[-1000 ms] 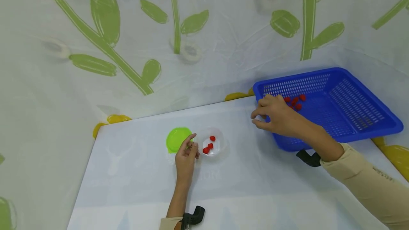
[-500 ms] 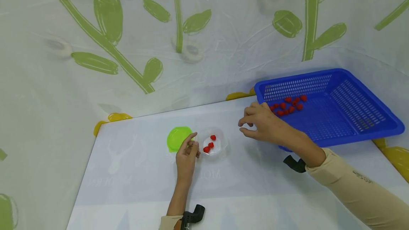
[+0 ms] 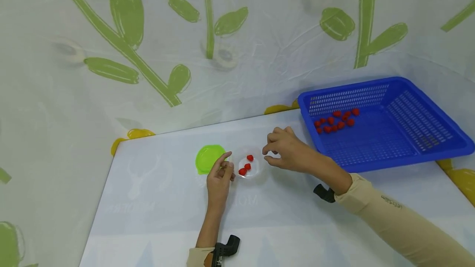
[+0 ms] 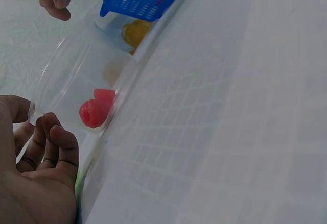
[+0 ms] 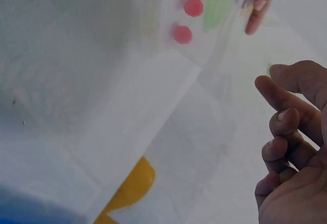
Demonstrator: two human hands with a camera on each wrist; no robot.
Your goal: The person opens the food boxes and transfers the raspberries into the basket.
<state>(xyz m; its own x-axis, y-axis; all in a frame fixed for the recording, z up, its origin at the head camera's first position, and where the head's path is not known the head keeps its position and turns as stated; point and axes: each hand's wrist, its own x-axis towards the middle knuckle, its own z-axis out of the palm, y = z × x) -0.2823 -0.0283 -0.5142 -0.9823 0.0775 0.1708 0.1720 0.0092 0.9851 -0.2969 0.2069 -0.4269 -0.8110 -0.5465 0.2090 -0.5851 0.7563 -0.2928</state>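
Note:
A clear plastic bowl (image 3: 257, 171) stands on the table with small red berries (image 3: 243, 171), like raspberries, inside. My left hand (image 3: 219, 180) is at its left side; in the left wrist view the fingertips pinch the rim of the bowl (image 4: 69, 76). To the right of the bowl, my right hand (image 3: 283, 150) hovers with its fingers loosely bent. Thumb and index finger lie near each other in the right wrist view, and nothing shows between them. A bright green lid (image 3: 209, 158) lies left of the bowl, partly behind the left hand.
At the back right stands a blue perforated basket (image 3: 375, 141) with several more red berries (image 3: 341, 125) in its left part. White cloth with printed plants (image 3: 259, 69) rises behind the white table (image 3: 156, 205). Each wrist wears a black camera mount (image 3: 227, 247).
My right hand has moved left, from the basket's left rim to close by the bowl, uncovering the berries in the basket. The left hand has stayed at the bowl.

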